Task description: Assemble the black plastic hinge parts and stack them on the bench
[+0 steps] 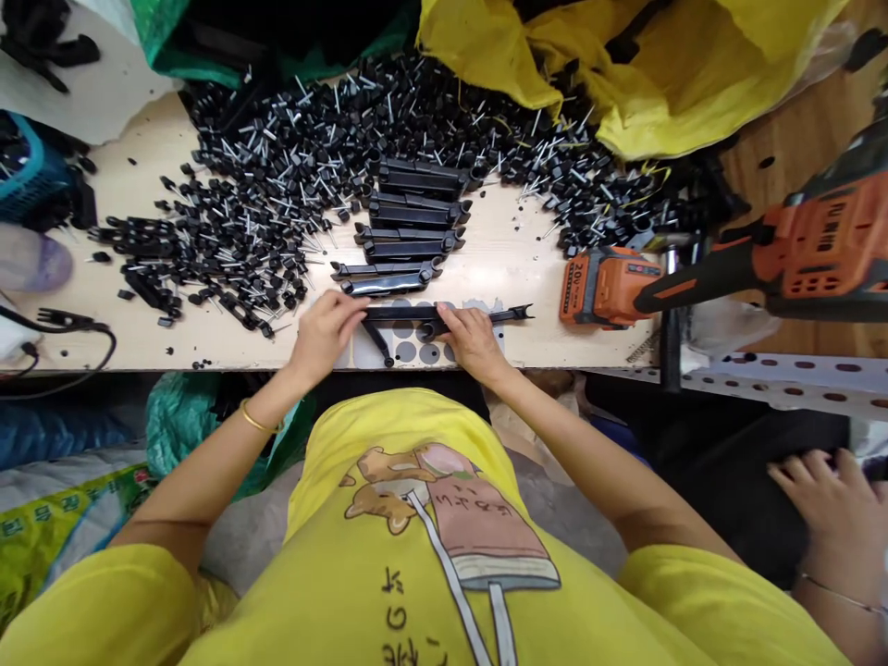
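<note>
Both my hands rest on a long black plastic bar [510, 315] lying across the table's front edge. My left hand [323, 331] grips its left end, fingers curled over it. My right hand [473, 339] presses on the middle of the bar, whose forked right end sticks out past my fingers. A shorter black piece [378, 343] angles down beneath the bar. Behind it lies a stack of several assembled black bars [409, 227].
A large heap of small black caps with metal pins [277, 176] covers the back of the wooden table [499, 264]. An orange cordless drill [735, 264] hangs at right. Yellow bag [624, 55] behind. Another person's hand [829, 504] shows at lower right. A cable [66, 324] lies at left.
</note>
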`<state>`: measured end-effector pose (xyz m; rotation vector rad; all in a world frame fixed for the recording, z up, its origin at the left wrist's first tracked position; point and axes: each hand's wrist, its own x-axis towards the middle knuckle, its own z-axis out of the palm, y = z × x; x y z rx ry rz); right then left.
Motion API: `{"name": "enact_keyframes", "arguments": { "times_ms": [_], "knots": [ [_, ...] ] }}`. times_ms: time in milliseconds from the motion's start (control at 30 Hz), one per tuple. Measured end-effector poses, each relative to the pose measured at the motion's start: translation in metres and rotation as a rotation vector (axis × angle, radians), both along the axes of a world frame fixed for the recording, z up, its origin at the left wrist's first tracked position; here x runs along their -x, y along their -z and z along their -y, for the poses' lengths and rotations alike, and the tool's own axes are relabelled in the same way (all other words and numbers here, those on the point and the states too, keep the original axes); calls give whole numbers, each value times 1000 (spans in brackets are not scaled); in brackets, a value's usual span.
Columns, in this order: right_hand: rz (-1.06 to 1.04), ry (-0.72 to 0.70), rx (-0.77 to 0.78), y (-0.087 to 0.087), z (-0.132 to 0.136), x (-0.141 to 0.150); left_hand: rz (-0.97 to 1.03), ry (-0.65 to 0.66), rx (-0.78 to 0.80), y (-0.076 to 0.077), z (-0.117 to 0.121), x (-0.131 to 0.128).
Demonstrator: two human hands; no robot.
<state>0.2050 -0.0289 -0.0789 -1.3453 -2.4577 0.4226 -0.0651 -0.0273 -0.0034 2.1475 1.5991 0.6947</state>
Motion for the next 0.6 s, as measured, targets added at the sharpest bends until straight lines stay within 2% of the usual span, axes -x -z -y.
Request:
{"name": "enact_keyframes", "arguments": {
  "times_ms": [167,300,400,467,533,600],
  "knots": [
    [-21,21,39,-2,1,-2,8,145,39,-2,-13,9],
    [-56,24,23,-22,4,1,24,151,45,1,-13,8],
    [-80,2,-26,-41,1,23,135,105,69,4,-8,5],
    [-89,-122,-39,-47,-5,45,221,49,80,6,-1,3],
    [-73,-259,-27,-45,-13,65,268,-37,82,8,9,1],
    [-38,-314,-10,-38,-20,77,273,-155,114,10,23,-5]
  ]
}}
